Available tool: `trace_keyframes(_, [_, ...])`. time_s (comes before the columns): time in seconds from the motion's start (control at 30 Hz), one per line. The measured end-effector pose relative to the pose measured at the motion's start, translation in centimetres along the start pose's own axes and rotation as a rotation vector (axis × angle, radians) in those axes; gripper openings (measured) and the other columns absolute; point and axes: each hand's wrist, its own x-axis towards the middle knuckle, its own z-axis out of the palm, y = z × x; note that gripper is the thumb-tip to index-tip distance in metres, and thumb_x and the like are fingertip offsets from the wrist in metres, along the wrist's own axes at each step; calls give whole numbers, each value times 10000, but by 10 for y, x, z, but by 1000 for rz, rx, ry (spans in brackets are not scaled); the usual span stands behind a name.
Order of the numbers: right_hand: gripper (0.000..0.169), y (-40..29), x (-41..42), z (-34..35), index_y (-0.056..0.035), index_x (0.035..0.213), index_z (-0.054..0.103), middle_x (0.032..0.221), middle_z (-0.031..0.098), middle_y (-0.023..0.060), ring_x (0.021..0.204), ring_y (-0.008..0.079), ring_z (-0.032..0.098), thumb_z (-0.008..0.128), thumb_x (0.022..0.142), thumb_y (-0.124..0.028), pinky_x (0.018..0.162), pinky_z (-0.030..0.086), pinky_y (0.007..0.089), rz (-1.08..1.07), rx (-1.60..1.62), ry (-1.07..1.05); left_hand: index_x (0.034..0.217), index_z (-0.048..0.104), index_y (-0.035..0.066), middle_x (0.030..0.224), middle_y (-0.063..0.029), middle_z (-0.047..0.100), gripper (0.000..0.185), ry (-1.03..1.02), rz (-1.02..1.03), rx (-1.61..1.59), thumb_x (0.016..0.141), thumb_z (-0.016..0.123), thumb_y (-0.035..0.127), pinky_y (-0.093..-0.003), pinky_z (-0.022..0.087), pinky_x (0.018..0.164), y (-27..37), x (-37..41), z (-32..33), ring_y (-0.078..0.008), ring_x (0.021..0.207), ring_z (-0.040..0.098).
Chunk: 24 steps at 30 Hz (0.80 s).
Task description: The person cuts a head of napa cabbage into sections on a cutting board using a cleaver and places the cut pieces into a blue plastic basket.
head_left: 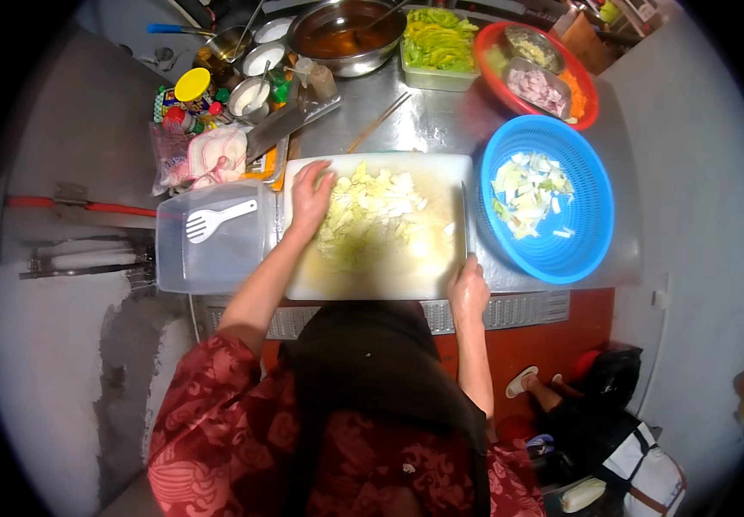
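Note:
A white cutting board lies before me with a loose heap of chopped cabbage on it. My left hand rests on the board's left part, fingers at the heap's left edge, holding nothing that I can see. My right hand grips the handle of a kitchen knife at the board's right edge; the blade points away from me and is seen almost edge-on. Just right of the knife stands a blue plastic colander with cut cabbage pieces inside.
A clear plastic tub holding a white slotted spatula stands left. Behind are chopsticks, a steel bowl of brown liquid, a container of sliced green vegetables, a red basin and seasonings. Another person is at lower right.

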Motion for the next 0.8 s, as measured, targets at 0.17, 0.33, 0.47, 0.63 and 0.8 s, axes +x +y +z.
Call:
trace_keyframes(0.17, [319,-39,16,36,33,1143,483,911,614,243,662,397,652,497,839,-64,590,549,475,-117,1,39,1310,548,88,1401,-162,454,503,-57,-122,199,874,661,313,-461,282,1093,-40,-43,-4,-343,1317,376])
trace_keyframes(0.33, [253,-74,-9,49,18,1106,503,837,609,238,698,398,651,500,884,-104,629,539,476,-203,126,-52,1409,453,124,1472,-191,348,639,-199,-51,202,873,649,411,-525,188,1127,-41,-69,29,-383,1393,262])
trace_keyframes(0.47, [202,-40,-29,63,3,1087,534,704,577,128,576,244,612,526,943,-137,536,519,395,-12,844,74,1420,446,147,1488,-210,321,712,-285,47,80,834,677,478,-523,175,1136,-17,-52,19,-404,1410,231])
trace_keyframes(0.63, [123,-54,-78,64,-40,1012,524,600,482,13,430,93,445,565,954,-140,374,393,258,499,1248,-124,1415,465,230,1498,-184,336,815,-453,109,241,723,742,561,-589,241,1095,-2,-12,31,-410,1402,263])
trace_keyframes(0.8, [145,-124,-88,103,-46,1067,462,605,475,20,432,114,443,541,950,-77,381,399,273,541,1535,-105,1387,497,317,1489,-131,365,881,-660,209,438,628,726,700,-683,252,1005,22,-17,55,-396,1394,272])
